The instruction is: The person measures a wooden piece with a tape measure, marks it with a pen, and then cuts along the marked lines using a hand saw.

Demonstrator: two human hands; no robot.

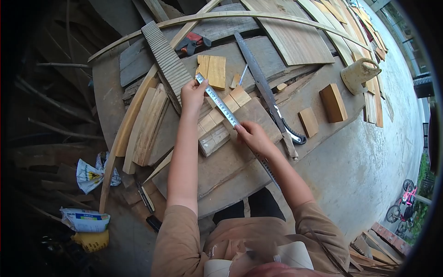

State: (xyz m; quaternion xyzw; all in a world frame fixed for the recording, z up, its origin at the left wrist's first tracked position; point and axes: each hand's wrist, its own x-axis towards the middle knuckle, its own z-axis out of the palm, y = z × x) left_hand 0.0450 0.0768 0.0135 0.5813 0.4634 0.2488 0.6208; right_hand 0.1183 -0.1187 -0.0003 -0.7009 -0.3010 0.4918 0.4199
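Note:
A metal ruler (222, 107) with printed numbers slants across the workbench between my two hands. My left hand (193, 95) pinches its upper end, close to a ribbed strip of wood (167, 60). Lower down, my right hand (254, 136) grips the ruler, whose far part runs on below the wrist. Beneath the ruler lies a light wooden strip (208, 122) with lines across it, beside a greyish wood block (215, 141). A yellowish wood block (216, 72) rests just beyond my left hand. To the right is a handsaw (256, 69) with a dark handle.
The workbench (318, 134) also carries a brown block (333, 103), a small flat piece (308, 122), a cream plastic container (357, 76) and a red-and-black item (193, 44). A long curved wood strip (221, 15) spans the back. Bags (86, 219) lie at lower left.

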